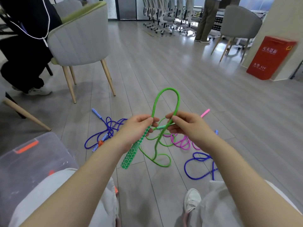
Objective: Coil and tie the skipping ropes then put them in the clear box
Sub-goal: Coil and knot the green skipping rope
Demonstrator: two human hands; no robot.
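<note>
A head-worn camera looks down at two bare forearms reaching out over a grey wood-plank floor (164,66); the left hand (136,128) has its fingers curled round the top of a green skipping rope's (165,95) green-and-white patterned handle (131,154), which hangs down and toward the viewer from the fist; from that hand the green cord rises into a tall upright loop and comes down into the right hand (185,125), whose thumb and fingers pinch the cord; below the right hand the cord drops to the floor and lies there in loose curls, with the rope's second green-and-white handle (161,127) just past the hands; a pink skipping rope (182,142) lies tangled on the floor under and beyond the right hand, one pink handle (205,113) showing past it; a blue skipping rope (108,128) lies in a heap to the left of the hands, and another blue skipping rope (199,166) lies near the right forearm; the clear box (29,161), with an orange latch, sits at lower left beside the person's left knee; a white shoe (191,199) shows at the bottom; a grey chair (78,38) stands beyond on the left, a red cabinet (270,58) on the right.
</note>
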